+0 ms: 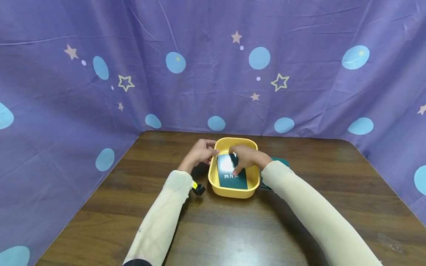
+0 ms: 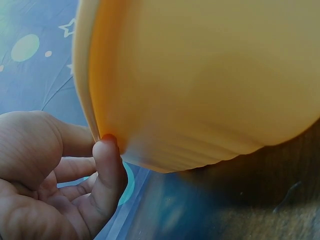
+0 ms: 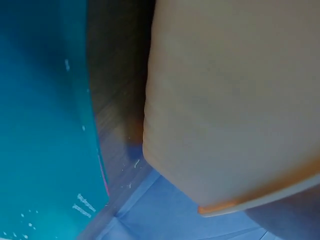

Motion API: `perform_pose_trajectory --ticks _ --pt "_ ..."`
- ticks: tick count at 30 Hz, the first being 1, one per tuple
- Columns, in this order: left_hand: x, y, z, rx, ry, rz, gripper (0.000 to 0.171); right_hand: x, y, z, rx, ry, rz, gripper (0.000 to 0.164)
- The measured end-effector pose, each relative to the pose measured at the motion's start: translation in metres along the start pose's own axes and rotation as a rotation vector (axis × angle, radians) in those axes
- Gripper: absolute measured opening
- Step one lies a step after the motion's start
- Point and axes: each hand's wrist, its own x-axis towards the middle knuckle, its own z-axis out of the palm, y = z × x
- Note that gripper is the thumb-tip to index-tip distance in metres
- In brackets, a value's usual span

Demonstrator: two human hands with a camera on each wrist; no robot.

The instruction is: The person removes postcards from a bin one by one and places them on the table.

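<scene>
A yellow plastic basin stands on the table. My left hand is at its left side, and in the left wrist view the thumb and a finger of my left hand pinch the basin's rim. Inside the basin lies a dark teal book with white characters on its cover. My right hand reaches in over it, thumb on the cover and fingers bent down at the far edge, gripping it. The right wrist view shows only the basin's outer wall, so that hand's fingers are hidden there.
Another teal book lies on the table just right of the basin, partly under my right forearm; its cover fills the left of the right wrist view. A purple curtain hangs behind the wooden table.
</scene>
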Motion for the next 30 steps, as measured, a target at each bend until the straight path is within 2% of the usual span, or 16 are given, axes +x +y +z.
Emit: perform_pose_trajectory --ticks 7,9,17,30 --pt "-0.001 0.000 0.000 -0.002 0.002 0.004 0.048 -0.008 0.002 -0.007 0.197 0.156 -0.057 0.030" --pt "-0.001 0.000 0.000 -0.011 0.003 0.005 0.049 -0.011 0.002 -0.007 0.264 0.192 -0.055 0.021" --pt "0.000 0.000 0.001 -0.008 0.011 0.014 0.049 -0.025 0.003 -0.011 0.464 0.262 0.021 0.022" --pt "0.001 -0.001 0.000 -0.015 -0.005 0.006 0.050 -0.053 0.008 -0.037 0.528 0.378 0.043 0.018"
